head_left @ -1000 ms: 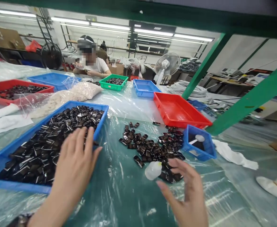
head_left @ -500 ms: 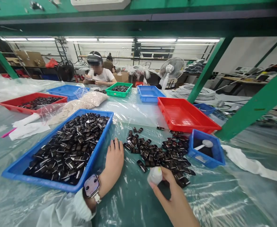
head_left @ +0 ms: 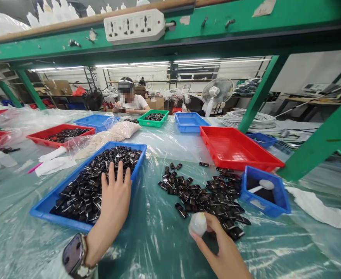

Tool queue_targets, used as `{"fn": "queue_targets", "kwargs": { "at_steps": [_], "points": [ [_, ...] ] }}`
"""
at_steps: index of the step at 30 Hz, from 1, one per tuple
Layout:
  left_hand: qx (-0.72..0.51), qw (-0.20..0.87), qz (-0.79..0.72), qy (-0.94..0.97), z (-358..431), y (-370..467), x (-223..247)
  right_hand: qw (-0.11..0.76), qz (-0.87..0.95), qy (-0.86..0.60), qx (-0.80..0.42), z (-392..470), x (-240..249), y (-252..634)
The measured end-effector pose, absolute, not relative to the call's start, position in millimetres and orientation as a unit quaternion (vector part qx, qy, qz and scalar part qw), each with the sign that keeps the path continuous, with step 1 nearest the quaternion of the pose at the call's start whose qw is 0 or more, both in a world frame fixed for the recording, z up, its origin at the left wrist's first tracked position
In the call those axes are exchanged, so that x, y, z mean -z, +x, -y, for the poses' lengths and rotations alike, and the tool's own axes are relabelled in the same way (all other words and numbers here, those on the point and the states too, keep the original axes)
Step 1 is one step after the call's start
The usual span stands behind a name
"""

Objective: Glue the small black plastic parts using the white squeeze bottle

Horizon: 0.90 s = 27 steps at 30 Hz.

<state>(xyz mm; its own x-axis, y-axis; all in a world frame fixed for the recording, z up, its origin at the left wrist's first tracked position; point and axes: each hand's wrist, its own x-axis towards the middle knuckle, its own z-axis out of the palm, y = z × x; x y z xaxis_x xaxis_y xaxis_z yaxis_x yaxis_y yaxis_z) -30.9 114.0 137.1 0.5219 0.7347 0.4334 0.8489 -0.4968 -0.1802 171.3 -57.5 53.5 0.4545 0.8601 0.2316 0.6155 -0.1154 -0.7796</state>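
Observation:
My left hand (head_left: 116,195), with a watch (head_left: 75,254) on its wrist, is over the near right part of a long blue tray (head_left: 143,162). Its fingers are spread above the small black plastic parts (head_left: 80,193) heaped there; whether they touch the parts is unclear. Pinched between the thumb and fingers of my right hand (head_left: 219,244) is a small whitish squeeze bottle (head_left: 198,224) with a yellowish tip. Just beyond it, a loose pile of the same black parts (head_left: 198,197) lies on the plastic-covered table.
A small blue bin (head_left: 266,207) with dark powder and a white spoon (head_left: 265,185) stands at right, before a red tray (head_left: 237,149). Beyond the long tray are a bag of beige pieces (head_left: 124,130) and another red tray (head_left: 60,133). A co-worker (head_left: 135,101) sits opposite. A green post (head_left: 318,143) slants at right.
My left hand has moved left from the table beside the long tray to over its black parts, fingers spreading. My right hand still holds the bottle. The view has tilted upward.

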Motion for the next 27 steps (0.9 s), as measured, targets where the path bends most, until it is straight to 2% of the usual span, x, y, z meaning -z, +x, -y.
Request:
{"fn": "queue_targets", "kwargs": {
  "at_steps": [9,17,23,27],
  "points": [
    [0.127,0.044,0.336,-0.932,-105,39,-83,0.416,0.508,-0.744,-0.118,56,-61,171],
    [0.185,-0.163,0.283,-0.927,-98,19,-80,0.416,0.495,-0.753,-0.118,58,-62,168],
    [0.225,-0.336,0.298,-0.864,-93,-2,-88,0.405,0.511,-0.745,-0.142,57,-63,173],
    [0.243,-0.416,0.313,-0.819,-97,-6,-92,0.389,0.519,-0.743,-0.164,58,-63,175]
  ]
}}
